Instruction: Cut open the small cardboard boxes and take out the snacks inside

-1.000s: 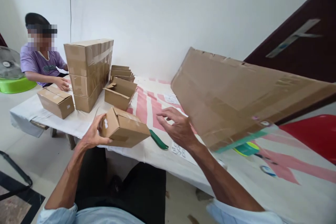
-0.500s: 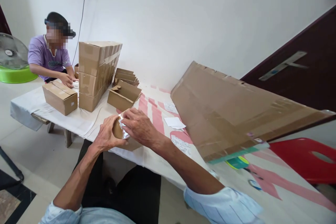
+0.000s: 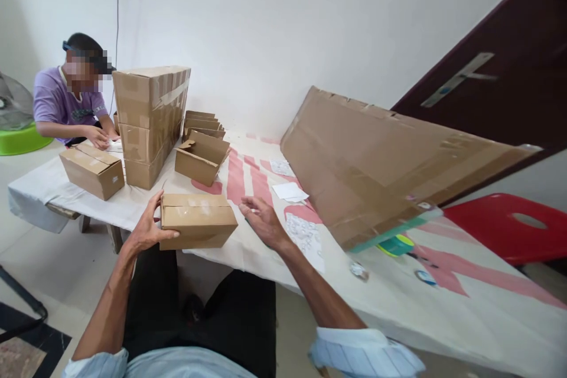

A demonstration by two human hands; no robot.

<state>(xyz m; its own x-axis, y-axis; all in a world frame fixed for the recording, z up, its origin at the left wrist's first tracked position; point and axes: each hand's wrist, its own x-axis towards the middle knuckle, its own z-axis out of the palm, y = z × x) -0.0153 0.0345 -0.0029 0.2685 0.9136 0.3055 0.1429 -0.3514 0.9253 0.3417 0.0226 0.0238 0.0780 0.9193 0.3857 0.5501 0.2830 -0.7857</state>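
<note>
A closed brown cardboard box [image 3: 199,221] with tape along its top sits at the near edge of the table [image 3: 390,301]. My left hand [image 3: 148,227] grips its left end, thumb along the front and fingers behind the end. Just off the box's right end is my right hand [image 3: 266,221], fingers slightly curled and apart, holding nothing. Beyond the box stands an open cardboard box [image 3: 201,159]. White paper sheets [image 3: 290,192] and a printed sheet [image 3: 305,239] lie to the right of my right hand.
Stacked taped boxes [image 3: 142,130] rise at the left, beside a single closed box [image 3: 93,171]. A co-worker [image 3: 75,100] sits behind them. A large cardboard sheet [image 3: 376,165] leans on the right, near a green tape roll [image 3: 396,245] and a red chair [image 3: 505,227].
The box has been turned from end-on to lengthwise. My right hand has let go of its end and moved right. The whole view has shifted slightly.
</note>
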